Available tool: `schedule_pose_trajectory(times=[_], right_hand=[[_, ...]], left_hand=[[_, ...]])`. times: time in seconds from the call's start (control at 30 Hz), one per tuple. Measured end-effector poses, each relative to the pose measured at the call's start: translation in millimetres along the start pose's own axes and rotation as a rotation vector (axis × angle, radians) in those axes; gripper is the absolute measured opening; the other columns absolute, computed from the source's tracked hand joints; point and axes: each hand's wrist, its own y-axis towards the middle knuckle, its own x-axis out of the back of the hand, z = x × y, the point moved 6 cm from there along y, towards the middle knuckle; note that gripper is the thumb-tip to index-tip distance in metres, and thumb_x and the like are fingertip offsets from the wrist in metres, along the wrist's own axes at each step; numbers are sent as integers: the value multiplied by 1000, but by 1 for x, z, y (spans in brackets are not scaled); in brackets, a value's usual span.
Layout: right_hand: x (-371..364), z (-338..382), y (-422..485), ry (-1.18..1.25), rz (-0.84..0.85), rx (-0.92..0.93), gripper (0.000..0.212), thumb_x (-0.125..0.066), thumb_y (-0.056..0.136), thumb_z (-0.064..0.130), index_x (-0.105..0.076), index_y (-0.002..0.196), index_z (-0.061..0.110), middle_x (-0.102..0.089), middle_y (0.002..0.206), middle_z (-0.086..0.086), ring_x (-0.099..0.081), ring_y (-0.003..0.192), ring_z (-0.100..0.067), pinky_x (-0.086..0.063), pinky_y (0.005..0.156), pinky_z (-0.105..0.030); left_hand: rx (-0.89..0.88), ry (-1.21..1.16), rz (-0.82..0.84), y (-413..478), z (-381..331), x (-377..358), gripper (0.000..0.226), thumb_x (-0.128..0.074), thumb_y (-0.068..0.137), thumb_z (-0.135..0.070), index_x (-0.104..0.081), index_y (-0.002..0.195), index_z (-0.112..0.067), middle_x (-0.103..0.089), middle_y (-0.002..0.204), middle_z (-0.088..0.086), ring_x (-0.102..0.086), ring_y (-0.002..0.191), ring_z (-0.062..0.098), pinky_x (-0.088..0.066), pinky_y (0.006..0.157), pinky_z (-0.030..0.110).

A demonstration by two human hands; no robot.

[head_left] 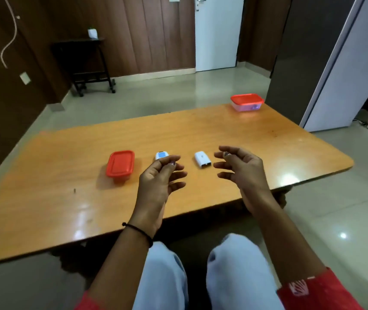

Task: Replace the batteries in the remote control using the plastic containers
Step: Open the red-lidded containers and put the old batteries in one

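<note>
A white remote control [161, 155] with a blue screen lies on the orange table [66, 198], partly hidden behind my left hand [162, 175]. Its white back cover [202, 159] lies apart to the right, between my two hands. My right hand [240, 168] hovers just right of the cover. Both hands float above the table with fingers loosely curled and spread, and I see nothing held in either. A plastic container with a red lid [120, 165] stands left of the remote. A second red-lidded clear container [246, 102] stands at the table's far right corner.
A small dark speck [74, 191] lies on the table at the front left. Beyond the table stand a dark trolley [84, 63], a white door [218, 32] and a tall dark cabinet [308, 52]. My knees [201, 276] are under the near edge.
</note>
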Motion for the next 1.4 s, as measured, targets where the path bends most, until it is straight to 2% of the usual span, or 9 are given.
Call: schedule_pose_trajectory(times=[0.37, 0.47, 0.57, 0.77, 0.93, 1.07, 1.2, 1.33, 1.4], right_hand=[[-111, -91, 15, -229, 179, -110, 24, -48, 92, 5, -65, 107, 13, -69, 98, -5, -64, 79, -13, -53, 58, -26], [-151, -116, 47, -339, 235, -20, 29, -52, 87, 0, -64, 107, 16, -67, 104, 0, -62, 89, -14, -55, 73, -33], [-194, -136, 76, -576, 330, 153, 39, -57, 85, 1, -60, 120, 18, -60, 121, 5, -53, 113, -9, -42, 97, -24], [-256, -181, 110, -963, 595, 390, 58, -60, 83, 3, -46, 136, 22, -37, 150, 2, -19, 143, -20, -26, 112, -39], [-255, -183, 115, -839, 499, 626, 46, -64, 75, -5, -65, 118, 11, -61, 129, -9, -46, 128, -33, -38, 104, -37], [-245, -168, 110, -742, 385, 754, 33, -66, 78, 1, -70, 108, 12, -66, 121, -8, -53, 120, -33, -41, 100, -31], [-241, -150, 78, -640, 368, 821, 25, -57, 86, 14, -71, 106, 12, -66, 121, -5, -54, 121, -28, -44, 99, -33], [-248, -139, 56, -601, 467, 886, 24, -60, 86, 9, -69, 108, 9, -66, 121, -8, -50, 125, -30, -41, 104, -36], [-253, -138, 48, -572, 556, 931, 23, -63, 86, 9, -69, 108, 6, -68, 116, -11, -51, 125, -29, -41, 104, -43]], left_hand=[[55, -16, -433, 37, 45, 127, 18, -52, 91, -8, -64, 89, -22, -61, 94, 4, -56, 86, 18, -48, 70, 31], [29, 18, -612, 77, 55, 167, 20, -56, 86, -10, -58, 103, -20, -59, 104, 3, -54, 91, 16, -44, 76, 29], [26, 36, -714, 108, 61, 195, 32, -56, 88, -11, -54, 119, -16, -57, 119, 4, -55, 105, 16, -44, 87, 28], [47, 68, -685, 125, 90, 218, 36, -55, 89, -8, -54, 123, -19, -55, 128, 3, -54, 115, 14, -43, 102, 32], [80, -14, -558, 133, 95, 214, 30, -53, 91, -9, -58, 119, -17, -63, 120, 4, -60, 110, 13, -46, 90, 26], [88, -225, -523, 134, 91, 207, 33, -47, 91, -8, -59, 122, -10, -64, 122, 8, -60, 114, 21, -46, 98, 32], [243, -489, -365, 127, 80, 189, 36, -44, 93, -37, -62, 113, -13, -67, 103, 9, -61, 88, 20, -47, 87, 37], [278, -661, -240, 117, 73, 197, 76, -32, 88, -66, -53, 126, -4, -62, 123, 23, -61, 110, 35, -48, 92, 54], [306, -680, -255, 112, 72, 202, 81, -28, 86, -70, -57, 118, -2, -67, 112, 24, -67, 96, 34, -55, 79, 44]])
